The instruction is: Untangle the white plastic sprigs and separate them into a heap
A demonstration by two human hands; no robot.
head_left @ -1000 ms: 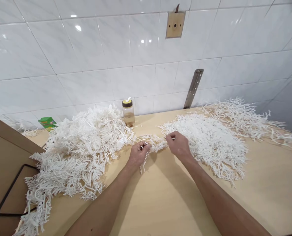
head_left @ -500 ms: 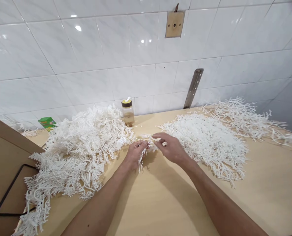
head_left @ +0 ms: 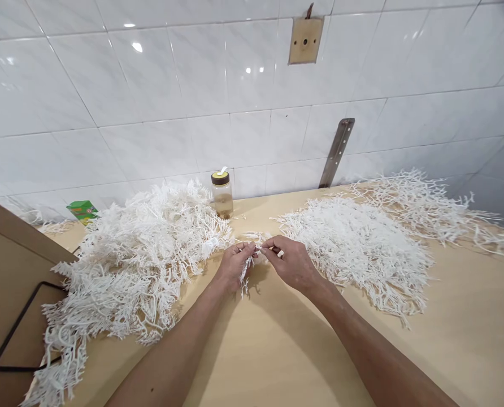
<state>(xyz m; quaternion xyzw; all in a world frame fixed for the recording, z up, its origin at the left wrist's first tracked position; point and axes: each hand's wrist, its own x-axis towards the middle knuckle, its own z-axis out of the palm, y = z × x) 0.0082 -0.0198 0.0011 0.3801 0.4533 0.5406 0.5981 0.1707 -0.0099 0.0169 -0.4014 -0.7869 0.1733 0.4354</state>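
Both hands pinching one small white branched plastic sprig above the pale wooden tabletop.

Left hand clenched around the sprig's stem, right hand gripping its upper end with fingertips, the two nearly touching. Tall heap of white plastic sprigs close on the left, flatter spread of the same sprigs just right, thinner scatter behind. Clear jar with brown lid against the white tiled wall, between the piles; green carton far left, brown cardboard box at the edge.
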